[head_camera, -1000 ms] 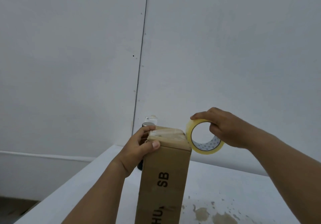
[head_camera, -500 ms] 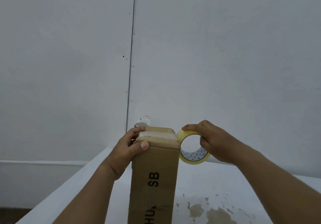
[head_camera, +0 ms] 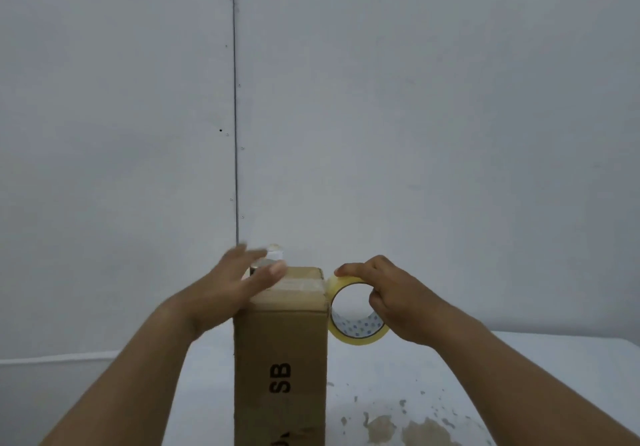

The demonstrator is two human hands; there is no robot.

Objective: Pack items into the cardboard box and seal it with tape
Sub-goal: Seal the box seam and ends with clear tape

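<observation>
A tall brown cardboard box (head_camera: 280,359) printed with "SB" stands upright on the white table, its top flaps closed with clear tape across them. My left hand (head_camera: 235,286) is blurred, fingers straight, lying over the box's top left edge. My right hand (head_camera: 388,293) grips a roll of clear yellowish tape (head_camera: 356,310), held upright against the box's top right corner.
The white table (head_camera: 519,376) has brown stains near the front right. A small clear-topped object (head_camera: 273,255) stands behind the box, mostly hidden. A plain grey wall with a vertical seam rises close behind. The table's left edge drops off beside my left arm.
My left hand has let go of its grip on the box top and opened flat over it. The tape roll has moved left and down until it meets the box's right corner.
</observation>
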